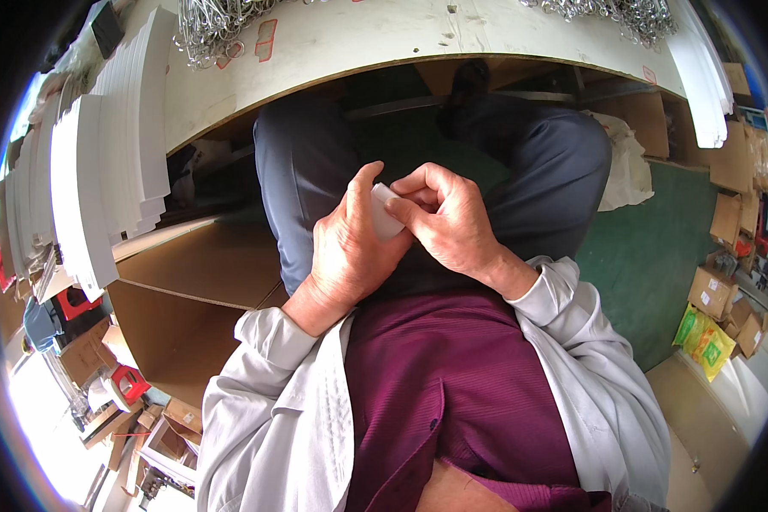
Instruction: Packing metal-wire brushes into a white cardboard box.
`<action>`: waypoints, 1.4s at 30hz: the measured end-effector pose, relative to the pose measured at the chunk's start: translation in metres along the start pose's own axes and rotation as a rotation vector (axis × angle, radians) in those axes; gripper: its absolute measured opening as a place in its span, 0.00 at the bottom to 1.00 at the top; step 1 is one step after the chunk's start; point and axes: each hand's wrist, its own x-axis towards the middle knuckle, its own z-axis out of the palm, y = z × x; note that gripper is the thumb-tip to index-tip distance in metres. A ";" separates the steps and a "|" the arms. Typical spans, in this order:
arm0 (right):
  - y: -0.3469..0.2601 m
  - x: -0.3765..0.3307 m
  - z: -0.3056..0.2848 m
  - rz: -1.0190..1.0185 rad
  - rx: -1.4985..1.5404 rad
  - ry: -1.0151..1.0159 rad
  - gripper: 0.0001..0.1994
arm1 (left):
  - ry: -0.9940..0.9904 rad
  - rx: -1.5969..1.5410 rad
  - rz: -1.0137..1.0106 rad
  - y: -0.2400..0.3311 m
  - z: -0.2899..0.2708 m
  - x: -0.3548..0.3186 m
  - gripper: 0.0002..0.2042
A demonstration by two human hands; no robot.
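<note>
A small flat white piece (386,222), like folded paper or card, is held above my lap between both hands. My left hand (346,239) is curled around it, and the piece lies against the inside of the fingers. From the other side, my right hand (459,224) presses its thumb on the upper corner of the piece, with the index finger bent close by. What the right hand's remaining fingers touch is hidden behind the thumb. My legs in dark trousers (294,171) are below the hands.
A pale worktable (384,38) stands ahead, with bunches of metal hooks (218,30) along it. Stacked white strips (81,188) rise at the left, beside an open cardboard box (188,316). Cardboard boxes (712,290) and a yellow-green bag (706,340) sit at the right.
</note>
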 end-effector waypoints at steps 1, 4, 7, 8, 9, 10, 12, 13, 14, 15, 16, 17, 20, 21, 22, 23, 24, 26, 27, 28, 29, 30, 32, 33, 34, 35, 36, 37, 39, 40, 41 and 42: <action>0.002 0.000 -0.001 -0.004 0.012 0.005 0.07 | -0.012 0.002 -0.005 0.001 -0.001 0.000 0.36; 0.003 0.000 -0.005 0.042 0.065 -0.002 0.07 | -0.046 0.034 -0.028 -0.001 -0.002 -0.003 0.34; 0.002 0.002 -0.011 0.122 0.096 -0.009 0.07 | -0.103 0.079 -0.053 -0.006 -0.006 -0.008 0.30; 0.001 0.002 -0.011 0.152 0.086 -0.011 0.07 | -0.136 0.094 -0.064 -0.007 -0.007 -0.010 0.28; 0.000 0.001 -0.011 0.153 0.087 -0.011 0.07 | -0.137 0.094 -0.065 -0.006 -0.007 -0.010 0.28; 0.000 0.001 -0.010 0.141 0.085 -0.005 0.07 | -0.124 0.079 -0.055 -0.005 -0.007 -0.009 0.27; 0.001 0.000 -0.008 0.128 0.082 -0.003 0.07 | -0.108 0.063 -0.047 -0.005 -0.006 -0.008 0.26; 0.002 -0.001 -0.006 0.023 0.015 0.017 0.08 | -0.093 0.060 -0.049 -0.006 -0.006 -0.008 0.26; 0.003 -0.001 -0.005 -0.080 -0.052 0.039 0.08 | -0.080 0.056 -0.051 -0.007 -0.005 -0.008 0.26; 0.004 0.000 -0.006 -0.079 -0.053 0.039 0.08 | -0.081 0.054 -0.052 -0.007 -0.005 -0.008 0.26; 0.005 0.000 -0.006 -0.061 -0.014 0.034 0.08 | -0.069 0.057 -0.034 -0.008 -0.005 -0.009 0.27; 0.005 -0.001 -0.007 -0.046 0.026 0.031 0.08 | -0.058 0.061 -0.014 -0.007 -0.006 -0.009 0.27; -0.001 -0.002 -0.011 0.090 0.098 0.013 0.08 | -0.051 0.061 -0.001 -0.004 -0.007 -0.010 0.27; 0.001 -0.001 -0.013 0.092 0.098 0.013 0.08 | -0.052 0.060 -0.002 -0.004 -0.007 -0.010 0.27; 0.003 0.000 -0.015 0.128 0.146 -0.014 0.09 | -0.052 0.057 -0.006 -0.005 -0.006 -0.010 0.27; 0.004 0.002 -0.017 0.164 0.194 -0.043 0.09 | -0.051 0.054 -0.010 -0.005 -0.006 -0.010 0.27; 0.005 0.002 -0.017 0.166 0.195 -0.043 0.09 | -0.051 0.054 -0.011 -0.005 -0.006 -0.010 0.27; 0.006 0.003 -0.017 0.188 0.217 -0.035 0.09 | -0.067 0.041 -0.032 -0.005 -0.007 -0.010 0.28; 0.006 0.004 -0.017 0.189 0.217 -0.035 0.09 | -0.068 0.041 -0.033 -0.005 -0.006 -0.011 0.28; 0.006 0.004 -0.018 0.200 0.252 -0.042 0.09 | -0.053 0.025 -0.025 -0.006 -0.006 -0.011 0.28; 0.006 0.005 -0.019 0.210 0.287 -0.048 0.09 | -0.038 0.009 -0.015 -0.006 -0.006 -0.011 0.29; 0.006 0.004 -0.019 0.211 0.288 -0.047 0.09 | -0.039 0.009 -0.016 -0.006 -0.006 -0.012 0.29; 0.005 0.004 -0.019 0.208 0.296 -0.051 0.09 | -0.045 0.022 -0.014 -0.007 -0.006 -0.012 0.29; 0.005 0.004 -0.019 0.209 0.297 -0.051 0.09 | -0.046 0.023 -0.014 -0.007 -0.006 -0.012 0.29; 0.004 0.004 -0.019 0.211 0.287 -0.048 0.09 | -0.042 0.020 -0.016 -0.007 -0.005 -0.012 0.29; 0.003 0.005 -0.020 0.213 0.277 -0.046 0.09 | -0.038 0.018 -0.017 -0.007 -0.005 -0.012 0.29; 0.002 0.005 -0.020 0.214 0.277 -0.046 0.09 | -0.039 0.018 -0.017 -0.006 -0.005 -0.012 0.29; 0.002 0.005 -0.020 0.217 0.285 -0.045 0.09 | -0.041 0.020 -0.014 -0.006 -0.006 -0.012 0.29; 0.002 0.005 -0.021 0.220 0.293 -0.043 0.09 | -0.045 0.023 -0.010 -0.006 -0.006 -0.012 0.30; 0.002 0.005 -0.021 0.217 0.283 -0.036 0.08 | -0.043 0.020 -0.004 -0.007 -0.005 -0.012 0.30; 0.002 0.005 -0.021 0.215 0.272 -0.029 0.08 | -0.041 0.018 0.000 -0.008 -0.005 -0.013 0.30; 0.002 0.004 -0.020 0.216 0.274 -0.029 0.08 | -0.042 0.018 -0.001 -0.008 -0.005 -0.013 0.30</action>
